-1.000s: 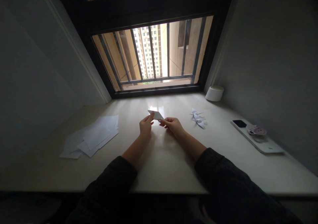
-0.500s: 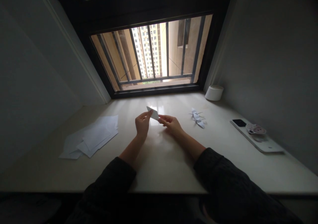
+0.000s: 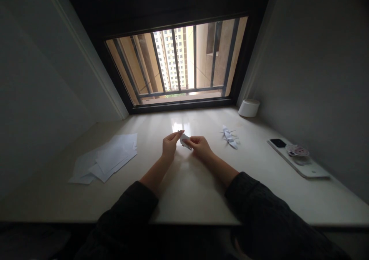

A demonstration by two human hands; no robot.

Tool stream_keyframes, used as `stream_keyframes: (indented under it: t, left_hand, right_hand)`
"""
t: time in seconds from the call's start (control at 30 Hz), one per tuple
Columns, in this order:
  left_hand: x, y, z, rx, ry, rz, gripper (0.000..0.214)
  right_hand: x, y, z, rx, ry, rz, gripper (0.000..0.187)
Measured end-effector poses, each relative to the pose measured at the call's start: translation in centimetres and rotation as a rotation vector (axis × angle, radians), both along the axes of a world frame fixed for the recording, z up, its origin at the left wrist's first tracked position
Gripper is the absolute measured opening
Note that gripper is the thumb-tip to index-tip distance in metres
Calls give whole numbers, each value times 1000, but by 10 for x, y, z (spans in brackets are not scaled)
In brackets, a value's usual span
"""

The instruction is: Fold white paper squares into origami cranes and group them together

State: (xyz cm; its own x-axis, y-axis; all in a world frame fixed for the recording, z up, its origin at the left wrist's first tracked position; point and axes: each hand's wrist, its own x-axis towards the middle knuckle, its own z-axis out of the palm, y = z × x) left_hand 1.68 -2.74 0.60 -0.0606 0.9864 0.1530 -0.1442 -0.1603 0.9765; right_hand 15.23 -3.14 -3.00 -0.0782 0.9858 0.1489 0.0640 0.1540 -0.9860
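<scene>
A small folded piece of white paper (image 3: 185,140) is held between both hands above the middle of the pale sill. My left hand (image 3: 170,144) pinches its upper left end between thumb and fingertips. On the lower right, my right hand (image 3: 200,146) grips the paper with the thumb lying over its face. Fingers hide part of the folds. To the right of my right hand lie white folded paper cranes (image 3: 230,138), close together, their exact number hard to tell.
A loose pile of white paper sheets (image 3: 111,156) lies on the left. At the right are a white phone (image 3: 300,162) with a round grip on its back and a white cylinder (image 3: 249,108) near the wall. A dark-framed window (image 3: 181,108) bounds the sill's back.
The paper has shifted slightly right and down and turned in my fingers. My left hand has moved right to its upper tip; my right hand now overlaps more of it.
</scene>
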Motion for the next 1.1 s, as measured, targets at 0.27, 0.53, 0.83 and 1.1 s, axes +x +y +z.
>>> stream_keyframes:
  t: [0.27,0.53,0.83,1.1]
  left_hand:
    - [1,-4,4,-14,-9,9,32]
    - [-3,2,-1,-108,-60,40,38]
    - [-5,5,1,-121,-94,55,36]
    - [-13,12,-1,-32,198,-64,46]
  right_hand:
    - [-1,-4,5,39,40,2,42]
    - [-1,-4,7,40,77,44,40]
    - [-4,-1,1,76,36,47,43]
    - [2,4,6,49,234,-136,33]
